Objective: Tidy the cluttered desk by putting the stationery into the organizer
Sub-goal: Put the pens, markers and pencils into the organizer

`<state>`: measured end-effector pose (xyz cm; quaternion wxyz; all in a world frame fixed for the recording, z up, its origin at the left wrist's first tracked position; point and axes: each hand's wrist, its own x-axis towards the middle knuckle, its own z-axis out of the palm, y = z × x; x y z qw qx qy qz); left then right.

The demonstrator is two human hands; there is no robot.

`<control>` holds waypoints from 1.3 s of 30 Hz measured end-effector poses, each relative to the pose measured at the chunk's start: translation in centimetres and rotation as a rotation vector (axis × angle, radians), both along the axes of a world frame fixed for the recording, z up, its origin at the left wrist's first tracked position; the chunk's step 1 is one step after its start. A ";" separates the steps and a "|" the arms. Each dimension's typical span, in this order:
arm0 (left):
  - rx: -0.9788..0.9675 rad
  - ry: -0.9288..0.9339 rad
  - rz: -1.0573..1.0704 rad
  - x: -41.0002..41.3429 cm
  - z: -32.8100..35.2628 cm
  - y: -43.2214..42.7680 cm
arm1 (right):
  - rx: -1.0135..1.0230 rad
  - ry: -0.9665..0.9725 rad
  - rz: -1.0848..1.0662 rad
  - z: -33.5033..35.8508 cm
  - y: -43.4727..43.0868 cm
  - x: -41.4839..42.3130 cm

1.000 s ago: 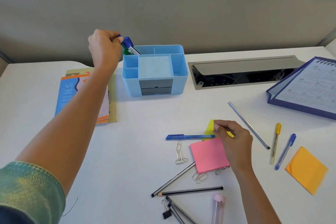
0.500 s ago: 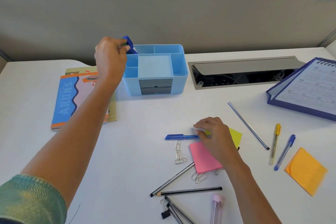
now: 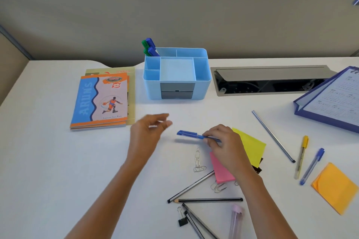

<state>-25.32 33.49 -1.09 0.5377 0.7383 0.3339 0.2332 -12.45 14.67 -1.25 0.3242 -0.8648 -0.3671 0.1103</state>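
The light blue organizer (image 3: 202,87) stands at the back of the white desk, with blue and green markers (image 3: 149,46) upright in its rear left compartment. My right hand (image 3: 225,147) pinches a blue pen (image 3: 189,134) by its barrel, just above the desk in front of the organizer. My left hand (image 3: 147,132) hovers left of the pen, blurred, fingers loose and holding nothing. Under my right hand lie a yellow sticky pad (image 3: 250,145) and a pink sticky pad (image 3: 221,170).
Exercise books (image 3: 101,101) lie left of the organizer. A cable tray (image 3: 268,81) and a blue calendar (image 3: 334,99) sit at right. Pencils (image 3: 207,200), paper clips (image 3: 198,161), a binder clip (image 3: 182,219), a yellow pen (image 3: 302,155), a blue pen (image 3: 312,165) and an orange pad (image 3: 334,186) are scattered about.
My left hand let go of the markers in the organizer and came back toward the blue pen. My right hand shifted left off the yellow pad and took hold of the blue pen.
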 end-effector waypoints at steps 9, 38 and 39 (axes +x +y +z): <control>-0.487 -0.025 -0.061 -0.3 0.7 -0.4 | 0.133 0.084 0.048 0.9 3.2 -1.1; 0.068 -0.112 0.397 6.0 8.7 15.1 | 0.586 0.655 -0.635 -0.9 -3.3 2.2; 0.071 -0.107 0.402 5.9 8.7 15.3 | 0.590 0.636 -0.645 -0.9 -3.8 2.5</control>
